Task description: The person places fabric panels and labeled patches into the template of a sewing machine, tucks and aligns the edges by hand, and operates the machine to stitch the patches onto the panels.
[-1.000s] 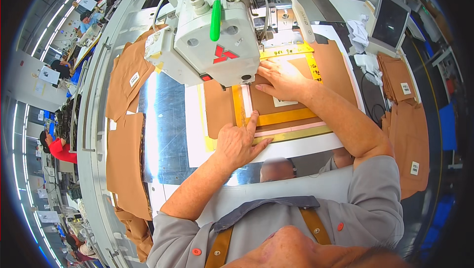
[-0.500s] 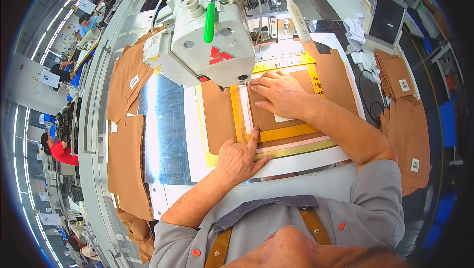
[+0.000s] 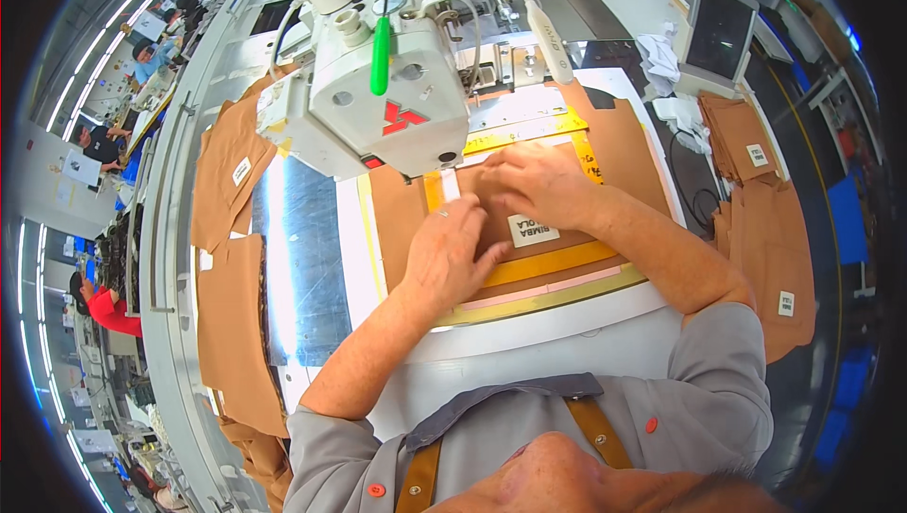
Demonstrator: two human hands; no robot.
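Observation:
A brown fabric piece [image 3: 487, 230] lies within a yellow-edged template [image 3: 543, 265] below the white sewing machine head [image 3: 392, 107]. My left hand [image 3: 448, 253] rests at the fabric's left side, thumb apart from the fingers, fingertips close to a white strip [image 3: 450, 184]. To its right my right hand [image 3: 543, 184] lies over the fabric with bent fingers and the thumb apart. Part of the fabric is hidden beneath it. A white printed label [image 3: 534, 230] shows on the fabric below my right hand.
Brown fabric pieces are stacked on the left [image 3: 231, 324] and the right [image 3: 765, 263]. A green-handled tool [image 3: 380, 58] stands on the machine head. At the back right are a screen [image 3: 720, 26] and crumpled white cloth [image 3: 658, 61]. Other people sit farther left.
My left hand has moved up from the template's lower yellow strip to the fabric's left side. My right fingers have bent more, and more of the white label shows. The view has shifted slightly.

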